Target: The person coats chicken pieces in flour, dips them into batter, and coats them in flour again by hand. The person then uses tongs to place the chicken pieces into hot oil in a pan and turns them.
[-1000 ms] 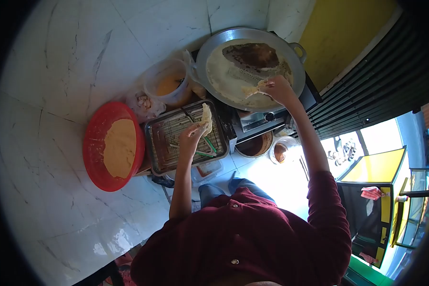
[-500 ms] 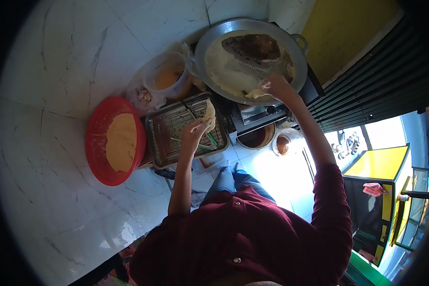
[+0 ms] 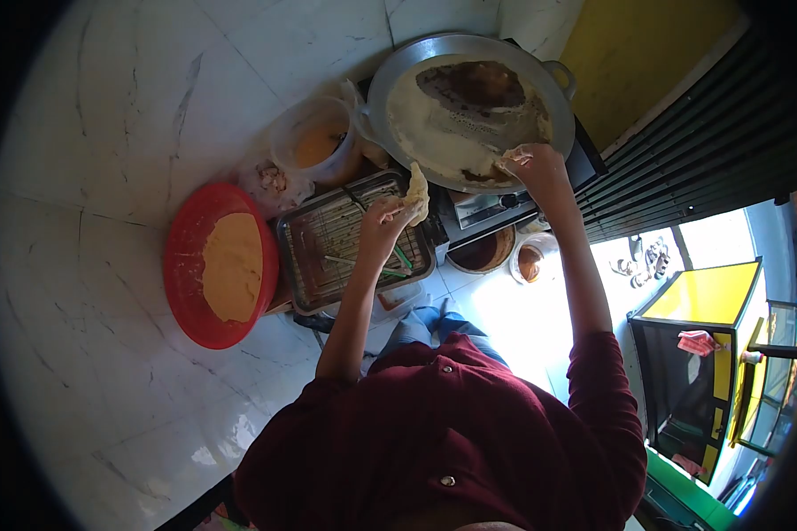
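Note:
My left hand is closed on a pale, batter-coated piece, which stands up from the fingertips between the tray and the wok. What lies under its coating cannot be made out. Over the near rim of a large metal wok, my right hand is closed, its fingertips pale with coating. Whether a piece is still in those fingers is unclear. Foamy oil fills the wok, with a dark, foam-free patch at the far side. Below my left hand lies a tray with a wire rack, with tongs on it.
A red basin of pale flour stands at the left. Beside the wok are a plastic tub of liquid and a clear bag of pieces. The wok sits on a stove. Lower down are a pot and a bucket.
My left hand has moved up and right with the coated piece, toward the wok. My right hand has shifted slightly right; the pale piece that hung from its fingers no longer shows as clearly.

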Available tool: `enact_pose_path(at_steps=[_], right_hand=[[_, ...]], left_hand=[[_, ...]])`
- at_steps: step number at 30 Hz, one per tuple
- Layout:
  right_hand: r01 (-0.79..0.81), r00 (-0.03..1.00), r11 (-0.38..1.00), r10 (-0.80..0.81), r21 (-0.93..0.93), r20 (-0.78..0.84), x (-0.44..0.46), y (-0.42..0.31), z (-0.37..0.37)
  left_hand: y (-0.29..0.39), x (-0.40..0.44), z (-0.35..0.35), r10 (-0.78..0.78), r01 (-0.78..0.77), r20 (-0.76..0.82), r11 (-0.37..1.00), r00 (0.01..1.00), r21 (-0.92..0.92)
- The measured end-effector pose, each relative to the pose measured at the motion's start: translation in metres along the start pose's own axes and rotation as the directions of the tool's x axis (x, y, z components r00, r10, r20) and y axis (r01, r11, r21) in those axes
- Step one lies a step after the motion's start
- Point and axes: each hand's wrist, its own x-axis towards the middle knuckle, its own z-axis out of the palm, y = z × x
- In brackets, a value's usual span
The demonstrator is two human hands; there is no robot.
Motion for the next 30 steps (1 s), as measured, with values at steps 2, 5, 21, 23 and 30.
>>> enact_pose_path(at_steps=[2, 5, 21, 23, 30], right_hand=[[-0.026, 1.0, 0.997, 0.025, 0.068, 0.018, -0.007, -0.011, 0.003], [-0.143, 0.987, 0.978, 0.13, 0.155, 0.093, -0.016, -0.02, 0.011], [-0.107, 0.987, 0.388, 0.151, 0.915, 0.052, -0.047, -0.022, 0.064], [-0.176, 0.978, 0.395, 0.173, 0.901, 0.115, -0.045, -0.016, 0.061], [-0.25, 0.967, 0.474, 0.166, 0.844, 0.193, -0.012, 0.001, 0.029]], left_hand=[[-0.005, 0.006, 0.009, 0.033, -0.033, -0.02, 0.999, 0.999, -0.014], [0.014, 0.014, 0.026, 0.12, -0.117, -0.048, 0.991, 0.992, 0.064], [0.019, 0.045, 0.073, 0.337, -0.325, -0.167, 0.941, 0.927, 0.094], [0.028, 0.044, 0.073, 0.32, -0.306, -0.146, 0.946, 0.936, 0.11], [0.036, 0.045, 0.059, 0.308, -0.299, -0.043, 0.944, 0.95, 0.14]])
